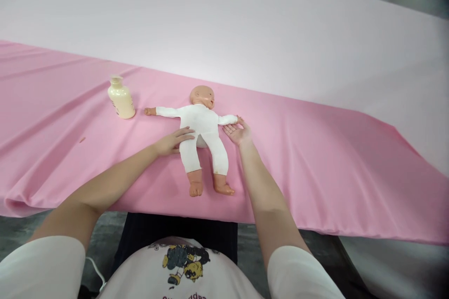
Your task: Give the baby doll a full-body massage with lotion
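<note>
A baby doll [199, 120] with a white cloth body lies on its back on the pink cloth, its head away from me and turned to the right. My left hand [174, 141] rests with fingers spread on the doll's hip at the left side. Palm up, my right hand [238, 134] lies beside the doll's arm on the right, its fingers touching or just under the doll's small hand; the thumb is near that hand. Neither hand is closed round anything.
A cream pump bottle [121, 99] stands left of the doll. The pink cloth [308, 159] has folds and covers the near part of a white surface [210, 23]. A small brownish mark [82, 139] is on the cloth at the left.
</note>
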{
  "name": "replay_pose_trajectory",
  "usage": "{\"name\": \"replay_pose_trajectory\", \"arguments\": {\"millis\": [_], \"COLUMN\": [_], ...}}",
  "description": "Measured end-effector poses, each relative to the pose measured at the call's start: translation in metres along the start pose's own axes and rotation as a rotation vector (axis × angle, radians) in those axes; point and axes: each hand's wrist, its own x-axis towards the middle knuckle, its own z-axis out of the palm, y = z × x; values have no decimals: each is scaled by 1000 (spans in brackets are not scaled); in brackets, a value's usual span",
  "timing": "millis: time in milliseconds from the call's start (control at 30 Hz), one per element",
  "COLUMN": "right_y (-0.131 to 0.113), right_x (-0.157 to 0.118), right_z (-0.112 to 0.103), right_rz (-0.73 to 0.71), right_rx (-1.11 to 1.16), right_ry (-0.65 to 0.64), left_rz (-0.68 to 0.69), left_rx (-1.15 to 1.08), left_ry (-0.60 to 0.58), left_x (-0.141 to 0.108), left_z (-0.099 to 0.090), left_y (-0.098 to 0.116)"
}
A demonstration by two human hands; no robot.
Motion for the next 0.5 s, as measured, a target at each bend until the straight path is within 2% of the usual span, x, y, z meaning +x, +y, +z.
{"name": "replay_pose_trajectory", "arguments": {"millis": [100,300,433,500], "right_y": [3,17,25,27], "right_x": [11,28,21,12], "right_z": [4,11,12,15], "right_rz": [-42,-217,-375,-389], "right_rx": [-15,-16,-4,-23], "right_ry": [-9,3,-83,-123], "left_rz": [-30,-68,-68,-103], "left_rx": [-41,-38,-82,-111], "left_ry": [22,95,174,203], "left_x": [1,1,2,3], "left_z": [-3,-1,-1,-1], "left_y": [6,8,11,12]}}
